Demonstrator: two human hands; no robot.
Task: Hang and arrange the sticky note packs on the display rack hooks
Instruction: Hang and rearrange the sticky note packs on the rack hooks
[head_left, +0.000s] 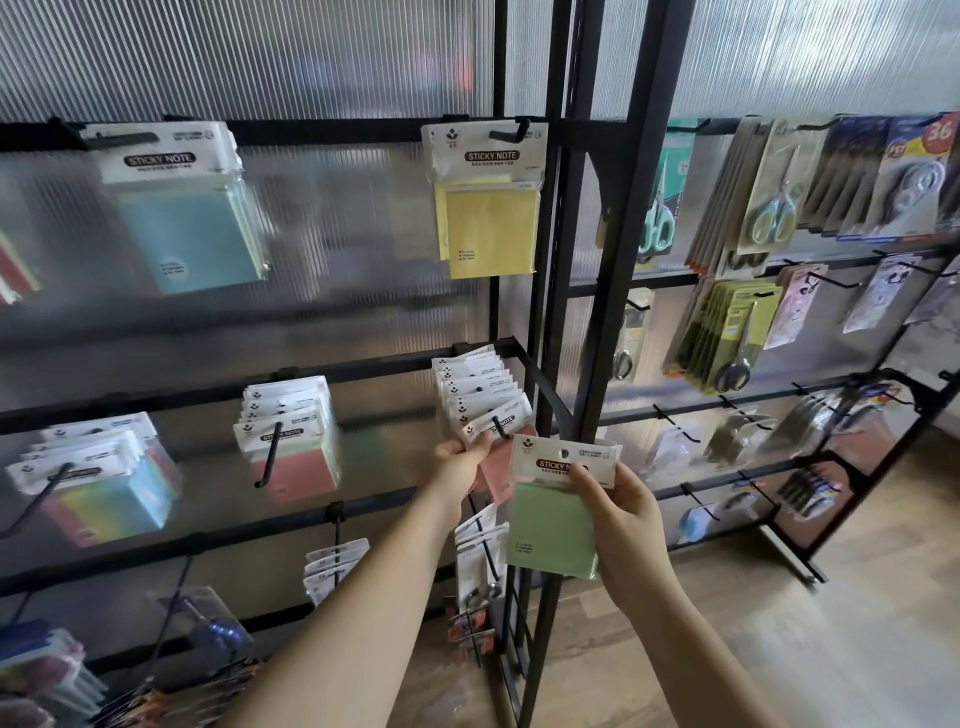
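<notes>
1. My right hand (618, 512) pinches the green sticky note pack (553, 512) by its white header card, thumb on the front, just beside the hook (500, 427), so the hang hole stays free.
2. My left hand (462, 462) grips the front pink pack (498, 467) of the row on that hook, probably steadying it to make room.
3. The green pack is a clear sleeve, its header printed "STICKY NOTE", with a pale green pad below.
</notes>
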